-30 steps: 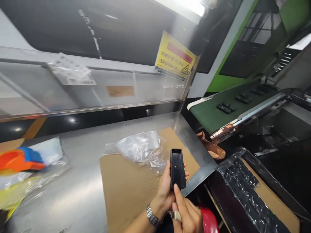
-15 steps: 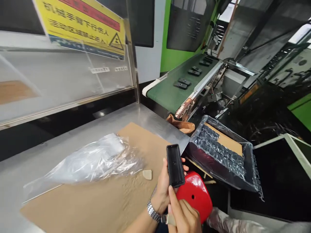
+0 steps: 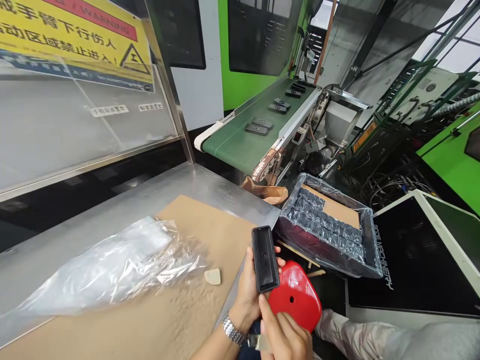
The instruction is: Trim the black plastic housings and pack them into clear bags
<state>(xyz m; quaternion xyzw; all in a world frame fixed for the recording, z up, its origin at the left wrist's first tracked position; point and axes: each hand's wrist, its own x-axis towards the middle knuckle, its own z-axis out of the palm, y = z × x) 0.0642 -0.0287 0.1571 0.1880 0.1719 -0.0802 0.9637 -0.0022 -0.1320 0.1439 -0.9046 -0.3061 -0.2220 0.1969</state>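
Note:
A black rectangular tray-like part [image 3: 265, 260], hollow side up, is held in my left hand [image 3: 246, 285], whose fingers wrap round its far edge; a metal watch is on that wrist. My right hand [image 3: 287, 332] is just below the part, its index finger stretched toward the near end. Its other fingers are curled round a small tool [image 3: 259, 342] with a metal end and a pale body. On the cardboard sheet [image 3: 150, 320] to the left lie a pale flat piece [image 3: 213, 276] and clear plastic bags [image 3: 112, 265].
A green conveyor belt [image 3: 232, 147] carries several black parts [image 3: 257, 128]. Right of the metal table [image 3: 210, 180] is a plastic-lined box [image 3: 326, 230] with wrapped black parts. A red stool [image 3: 300, 295] stands below my hands. A person's grey-clad leg [image 3: 360, 335] shows at lower right.
The view has turned to the right, so the surroundings sit further left. Both hands keep nearly the same hold, with the right index finger still near the part's lower end.

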